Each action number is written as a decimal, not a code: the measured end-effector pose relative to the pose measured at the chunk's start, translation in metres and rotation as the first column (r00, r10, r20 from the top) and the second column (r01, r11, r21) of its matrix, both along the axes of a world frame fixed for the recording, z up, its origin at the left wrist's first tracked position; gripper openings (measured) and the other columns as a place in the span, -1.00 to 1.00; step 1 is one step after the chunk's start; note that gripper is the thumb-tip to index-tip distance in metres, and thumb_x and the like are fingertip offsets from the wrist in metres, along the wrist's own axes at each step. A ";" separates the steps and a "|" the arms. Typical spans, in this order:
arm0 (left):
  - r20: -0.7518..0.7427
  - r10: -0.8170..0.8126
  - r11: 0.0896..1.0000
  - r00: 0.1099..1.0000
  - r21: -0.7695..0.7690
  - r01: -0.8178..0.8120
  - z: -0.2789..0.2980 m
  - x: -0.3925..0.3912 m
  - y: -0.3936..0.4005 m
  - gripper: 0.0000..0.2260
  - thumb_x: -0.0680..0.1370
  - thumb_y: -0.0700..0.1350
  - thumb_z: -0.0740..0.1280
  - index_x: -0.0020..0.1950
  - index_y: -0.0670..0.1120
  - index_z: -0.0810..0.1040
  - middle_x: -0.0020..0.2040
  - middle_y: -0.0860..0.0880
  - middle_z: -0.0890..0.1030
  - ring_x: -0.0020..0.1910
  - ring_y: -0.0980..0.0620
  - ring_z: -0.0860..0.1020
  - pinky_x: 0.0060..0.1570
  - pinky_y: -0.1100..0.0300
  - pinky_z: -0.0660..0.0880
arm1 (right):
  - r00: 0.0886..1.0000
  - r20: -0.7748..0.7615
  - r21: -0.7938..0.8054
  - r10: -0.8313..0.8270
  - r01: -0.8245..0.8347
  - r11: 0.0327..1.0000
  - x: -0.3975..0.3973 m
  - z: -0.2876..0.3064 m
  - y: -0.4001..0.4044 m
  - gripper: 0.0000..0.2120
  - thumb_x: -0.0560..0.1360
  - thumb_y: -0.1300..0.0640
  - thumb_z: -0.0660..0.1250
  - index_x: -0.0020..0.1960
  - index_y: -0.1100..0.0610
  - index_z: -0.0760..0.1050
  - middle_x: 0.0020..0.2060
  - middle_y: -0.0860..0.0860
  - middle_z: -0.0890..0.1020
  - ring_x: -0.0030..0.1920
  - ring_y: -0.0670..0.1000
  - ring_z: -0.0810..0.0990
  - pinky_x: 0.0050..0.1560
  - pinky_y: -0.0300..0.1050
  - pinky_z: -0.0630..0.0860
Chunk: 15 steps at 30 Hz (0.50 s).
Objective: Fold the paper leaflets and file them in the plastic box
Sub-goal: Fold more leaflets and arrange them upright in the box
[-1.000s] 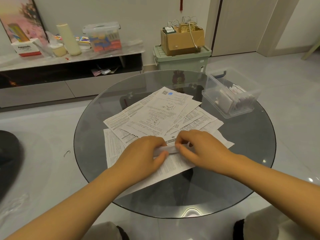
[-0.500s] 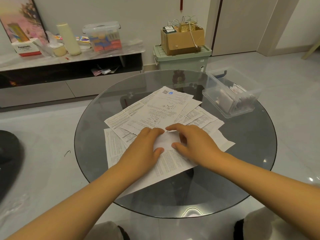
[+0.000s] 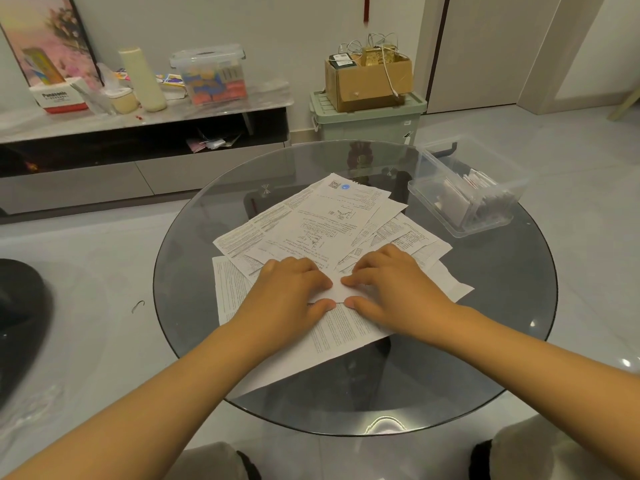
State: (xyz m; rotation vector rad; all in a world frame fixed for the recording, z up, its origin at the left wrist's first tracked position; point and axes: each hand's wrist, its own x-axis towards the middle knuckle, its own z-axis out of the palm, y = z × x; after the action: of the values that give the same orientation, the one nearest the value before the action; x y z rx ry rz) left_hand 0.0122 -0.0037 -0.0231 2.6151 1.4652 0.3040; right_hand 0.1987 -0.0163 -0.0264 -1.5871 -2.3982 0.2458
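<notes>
Pressing down at the centre of the frame, I have both hands on a small folded leaflet (image 3: pixel 341 292) that lies on top of the loose sheets (image 3: pixel 332 223) spread over the round glass worktop (image 3: pixel 485 323). My left hand (image 3: pixel 291 289) covers the leaflet's left part, fingers bent at the knuckles, with the forefinger tip on its upper edge and the thumb tip on its lower edge. My right hand (image 3: pixel 398 285) mirrors it on the right part, forefinger above and thumb below, so each hand pinches the folded paper flat between thumb and fingers. The tips of the two hands nearly meet in the middle, with only a white strip of the leaflet showing between them.

Right of centre, toward the upper right of the worktop, stands the clear plastic box (image 3: pixel 467 199), lid off, with folded papers standing upright inside it. It sits well apart from my hands.

In the upper left of the frame a low cabinet (image 3: pixel 145 147) carries a lidded tub (image 3: pixel 209 76) and a pale cylinder (image 3: pixel 142 79). At upper centre a cardboard carton (image 3: pixel 369 83) rests on a green bin (image 3: pixel 367 121).
</notes>
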 end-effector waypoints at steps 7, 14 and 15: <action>0.176 -0.021 1.000 0.984 0.007 0.020 0.002 0.003 -0.003 -0.83 0.57 0.00 0.25 0.01 0.02 0.62 -0.06 0.11 0.61 -0.06 0.10 0.52 -0.04 0.19 0.43 | 1.000 -0.017 0.105 0.006 -0.004 0.994 0.003 0.002 -0.006 -0.76 0.57 0.00 0.16 -0.01 0.08 0.56 -0.12 -0.03 0.60 -0.04 0.00 0.47 -0.10 -0.16 0.33; 0.576 0.245 0.929 0.779 -0.369 -0.020 0.013 0.018 -0.002 -0.85 0.57 -0.18 0.25 0.02 0.07 0.51 -0.02 0.09 0.58 -0.05 0.14 0.54 -0.15 0.42 0.42 | 0.895 -0.417 -0.152 -0.158 0.102 0.983 0.013 0.014 -0.008 -0.92 0.56 0.10 0.21 -0.08 -0.01 0.46 -0.25 -0.18 0.54 -0.24 -0.15 0.48 -0.20 -0.38 0.38; 0.620 0.302 0.908 0.725 -0.418 -0.020 0.015 0.019 -0.002 -0.83 0.57 -0.19 0.26 0.04 0.09 0.50 0.03 0.07 0.57 0.00 0.11 0.55 -0.09 0.39 0.46 | 0.867 -0.465 -0.192 -0.181 0.101 0.976 0.013 0.016 -0.008 -0.92 0.56 0.10 0.23 -0.09 -0.01 0.48 -0.29 -0.17 0.54 -0.28 -0.16 0.49 -0.21 -0.39 0.38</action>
State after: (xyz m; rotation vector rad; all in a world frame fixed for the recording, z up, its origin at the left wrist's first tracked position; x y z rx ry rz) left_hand 0.0312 -0.0055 -0.0085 1.7625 1.3040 0.7981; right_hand 0.2119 -0.0239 -0.0100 -1.5344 -1.9093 0.7313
